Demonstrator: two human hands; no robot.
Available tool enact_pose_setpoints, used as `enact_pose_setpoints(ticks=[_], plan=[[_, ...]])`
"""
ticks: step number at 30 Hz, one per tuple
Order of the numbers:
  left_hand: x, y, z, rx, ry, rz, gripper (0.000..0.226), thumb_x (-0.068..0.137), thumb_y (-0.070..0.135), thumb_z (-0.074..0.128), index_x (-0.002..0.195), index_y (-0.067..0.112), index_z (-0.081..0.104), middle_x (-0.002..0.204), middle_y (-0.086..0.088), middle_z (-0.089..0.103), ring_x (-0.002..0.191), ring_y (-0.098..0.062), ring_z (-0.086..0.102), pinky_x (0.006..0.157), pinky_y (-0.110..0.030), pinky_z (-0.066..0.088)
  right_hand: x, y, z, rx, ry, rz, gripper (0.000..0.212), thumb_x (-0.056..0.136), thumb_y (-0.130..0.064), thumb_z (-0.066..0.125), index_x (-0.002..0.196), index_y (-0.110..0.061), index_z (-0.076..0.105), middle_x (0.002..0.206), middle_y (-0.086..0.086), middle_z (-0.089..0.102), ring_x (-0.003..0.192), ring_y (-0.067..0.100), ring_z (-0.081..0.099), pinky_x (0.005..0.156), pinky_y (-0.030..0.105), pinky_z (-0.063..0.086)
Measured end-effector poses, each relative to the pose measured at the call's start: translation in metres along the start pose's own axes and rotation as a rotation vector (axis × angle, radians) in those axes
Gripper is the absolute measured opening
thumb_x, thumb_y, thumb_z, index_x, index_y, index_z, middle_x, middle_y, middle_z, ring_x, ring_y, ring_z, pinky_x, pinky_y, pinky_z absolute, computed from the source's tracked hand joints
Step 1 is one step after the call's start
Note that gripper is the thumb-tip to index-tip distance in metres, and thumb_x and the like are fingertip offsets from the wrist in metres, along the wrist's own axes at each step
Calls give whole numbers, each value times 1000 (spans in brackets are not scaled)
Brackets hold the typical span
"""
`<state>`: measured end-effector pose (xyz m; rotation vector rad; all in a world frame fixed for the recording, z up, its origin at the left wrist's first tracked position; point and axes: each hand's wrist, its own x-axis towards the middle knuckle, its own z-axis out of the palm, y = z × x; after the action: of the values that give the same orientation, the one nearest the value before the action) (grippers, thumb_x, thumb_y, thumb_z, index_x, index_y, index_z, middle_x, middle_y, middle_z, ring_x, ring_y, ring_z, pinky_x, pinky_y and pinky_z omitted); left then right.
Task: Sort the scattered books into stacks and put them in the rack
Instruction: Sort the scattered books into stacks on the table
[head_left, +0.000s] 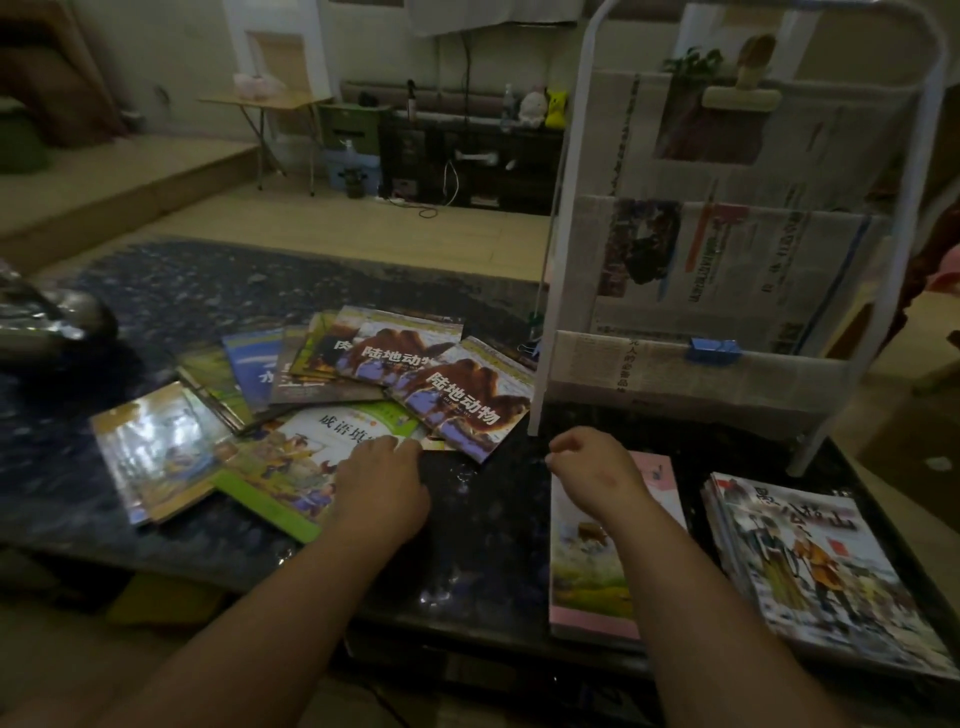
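Several books lie scattered and overlapping on the dark glossy table (467, 545). Among them are two brown animal books (467, 397), a blue one (254, 369) and a shiny one (156, 449) at the left. My left hand (384, 486) rests palm down on the right corner of a green-edged book (283, 470). My right hand (592, 467) hovers with loosely curled fingers, holding nothing, over the far end of a pink stack (592, 587). A second stack (810, 561) lies at the right. The white rack (727, 275), lined with newspaper, stands behind the stacks.
A crumpled silvery object (47, 317) sits at the table's left edge. A blue clip (714, 349) holds the newspaper on the rack's lowest tier. Beyond the table are a wooden floor, a folding table (265, 104) and a dark low cabinet (467, 156).
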<state>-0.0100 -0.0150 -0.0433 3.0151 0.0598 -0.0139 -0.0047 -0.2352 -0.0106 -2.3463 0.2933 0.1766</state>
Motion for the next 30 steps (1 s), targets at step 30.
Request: enact_pose_setpoints(ticks=[30], plan=[[17, -30, -12, 216, -134, 2, 23, 95, 23, 50, 112, 13, 60, 109, -7, 62, 100, -23, 60, 75, -31, 44, -4, -21, 31, 3, -76, -65, 20, 92, -30, 61, 110, -23, 62, 105, -3, 62, 96, 15, 58, 80, 29, 47]])
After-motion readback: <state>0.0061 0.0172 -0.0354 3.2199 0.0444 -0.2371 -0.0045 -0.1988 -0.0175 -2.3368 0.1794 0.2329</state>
